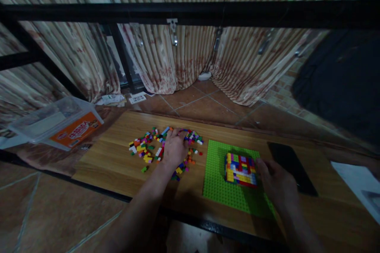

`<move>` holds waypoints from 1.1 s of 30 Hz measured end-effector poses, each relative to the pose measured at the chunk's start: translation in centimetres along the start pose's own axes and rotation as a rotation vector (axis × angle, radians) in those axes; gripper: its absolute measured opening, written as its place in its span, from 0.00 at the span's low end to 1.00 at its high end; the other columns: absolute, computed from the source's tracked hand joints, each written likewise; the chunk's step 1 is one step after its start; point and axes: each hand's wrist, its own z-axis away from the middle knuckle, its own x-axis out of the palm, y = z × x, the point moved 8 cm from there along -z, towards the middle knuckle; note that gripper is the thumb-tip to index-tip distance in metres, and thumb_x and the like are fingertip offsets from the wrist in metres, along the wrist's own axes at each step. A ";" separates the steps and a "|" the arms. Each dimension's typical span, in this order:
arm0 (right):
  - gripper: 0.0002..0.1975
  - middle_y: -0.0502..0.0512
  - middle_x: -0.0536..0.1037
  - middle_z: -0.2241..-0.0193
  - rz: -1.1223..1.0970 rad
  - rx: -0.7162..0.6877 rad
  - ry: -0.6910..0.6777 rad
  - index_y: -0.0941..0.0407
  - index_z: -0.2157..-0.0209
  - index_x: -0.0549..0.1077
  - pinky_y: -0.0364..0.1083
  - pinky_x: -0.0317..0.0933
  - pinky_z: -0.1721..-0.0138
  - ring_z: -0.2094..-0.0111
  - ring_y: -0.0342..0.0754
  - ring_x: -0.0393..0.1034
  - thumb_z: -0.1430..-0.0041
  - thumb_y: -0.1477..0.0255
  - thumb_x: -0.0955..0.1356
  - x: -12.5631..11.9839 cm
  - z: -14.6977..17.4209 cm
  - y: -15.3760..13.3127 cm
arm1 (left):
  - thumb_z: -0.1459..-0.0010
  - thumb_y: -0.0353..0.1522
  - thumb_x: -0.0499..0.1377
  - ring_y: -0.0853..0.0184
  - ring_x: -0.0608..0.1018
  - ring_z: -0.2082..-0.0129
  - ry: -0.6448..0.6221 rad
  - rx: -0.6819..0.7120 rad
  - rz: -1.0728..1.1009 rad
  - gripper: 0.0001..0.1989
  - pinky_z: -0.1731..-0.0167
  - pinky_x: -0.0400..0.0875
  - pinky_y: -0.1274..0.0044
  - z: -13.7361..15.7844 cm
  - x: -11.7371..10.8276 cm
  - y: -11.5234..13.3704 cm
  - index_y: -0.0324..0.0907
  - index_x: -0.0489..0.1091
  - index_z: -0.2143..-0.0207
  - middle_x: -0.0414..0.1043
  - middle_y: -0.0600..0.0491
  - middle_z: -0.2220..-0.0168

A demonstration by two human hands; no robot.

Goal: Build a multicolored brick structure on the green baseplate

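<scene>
My left hand [175, 149] reaches down into a loose pile of small coloured bricks [143, 149]. Its fingers are bent together, and their tips are partly hidden among the pieces, so what they pinch cannot be made out. On the right half of a green studded baseplate [216, 189] is a blocky build of toy bricks [241, 170] in yellow, red, blue and white. My right hand [277, 182] is at the right edge of this build, with curled fingers and thumb closed on its side.
A dark flat panel [292, 168] lies right of the baseplate on the wooden table [103, 154]. Beyond the table's left end stands a clear plastic box [56, 120] with an orange label. White paper [356, 184] is at the far right. A black bar [190, 14] crosses before curtains.
</scene>
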 end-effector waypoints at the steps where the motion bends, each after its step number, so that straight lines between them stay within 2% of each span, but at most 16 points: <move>1: 0.24 0.61 0.80 0.72 -0.010 0.003 0.008 0.56 0.68 0.77 0.49 0.60 0.71 0.69 0.57 0.74 0.44 0.51 0.60 -0.1 0.0 0.0 | 0.43 0.29 0.55 0.55 0.70 0.48 -0.002 0.013 0.011 0.17 0.44 0.62 0.64 -0.1 0.1 0.3 0.41 0.74 0.52 0.72 0.44 0.50; 4: 0.24 0.61 0.81 0.71 -0.042 0.005 0.023 0.56 0.66 0.77 0.49 0.61 0.70 0.69 0.57 0.75 0.44 0.52 0.61 -0.1 -0.1 -0.1 | 0.41 0.29 0.53 0.57 0.69 0.47 -0.016 0.055 0.049 0.17 0.42 0.60 0.63 -0.4 0.9 1.6 0.42 0.72 0.50 0.71 0.46 0.48; 9: 0.22 0.60 0.80 0.72 -0.053 -0.060 0.052 0.55 0.68 0.77 0.48 0.61 0.70 0.70 0.56 0.74 0.45 0.53 0.62 -0.2 0.0 -1.2 | 0.38 0.30 0.51 0.55 0.61 0.40 -0.115 0.136 0.082 0.20 0.42 0.57 0.59 -0.3 3.5 4.3 0.45 0.67 0.44 0.63 0.49 0.38; 13: 0.21 0.60 0.80 0.72 -0.038 -0.083 0.049 0.55 0.68 0.77 0.49 0.62 0.69 0.70 0.56 0.74 0.46 0.53 0.63 -0.3 -0.1 -1.6 | 0.39 0.28 0.50 0.55 0.62 0.41 -0.151 0.172 0.065 0.17 0.42 0.56 0.58 -0.1 4.4 5.4 0.41 0.71 0.50 0.68 0.47 0.44; 16: 0.20 0.59 0.80 0.71 -0.039 -0.090 0.034 0.55 0.68 0.76 0.49 0.62 0.69 0.70 0.56 0.74 0.47 0.53 0.63 -0.2 -0.2 -1.7 | 0.42 0.25 0.52 0.56 0.66 0.45 -0.178 0.154 0.048 0.15 0.44 0.58 0.60 0.1 4.2 5.1 0.41 0.73 0.56 0.73 0.46 0.51; 21: 0.20 0.58 0.80 0.72 -0.040 -0.114 0.025 0.54 0.68 0.77 0.49 0.62 0.69 0.71 0.54 0.73 0.46 0.54 0.63 0.0 0.1 -1.9 | 0.46 0.25 0.55 0.54 0.70 0.53 -0.207 0.141 -0.008 0.10 0.50 0.62 0.60 0.6 3.1 4.6 0.42 0.75 0.66 0.75 0.46 0.58; 26: 0.20 0.58 0.80 0.73 -0.031 -0.132 0.036 0.55 0.69 0.77 0.49 0.63 0.70 0.72 0.54 0.74 0.46 0.54 0.63 0.1 0.3 -2.2 | 0.47 0.25 0.55 0.54 0.72 0.54 -0.231 0.139 -0.040 0.11 0.47 0.59 0.57 1.3 2.1 4.6 0.43 0.76 0.66 0.76 0.46 0.60; 33: 0.21 0.58 0.80 0.74 -0.026 -0.160 0.064 0.55 0.68 0.78 0.48 0.63 0.71 0.73 0.53 0.74 0.45 0.54 0.63 0.1 0.3 -2.3 | 0.48 0.26 0.56 0.56 0.74 0.53 -0.255 0.112 -0.004 0.11 0.44 0.58 0.61 1.9 0.9 3.1 0.45 0.76 0.66 0.78 0.50 0.61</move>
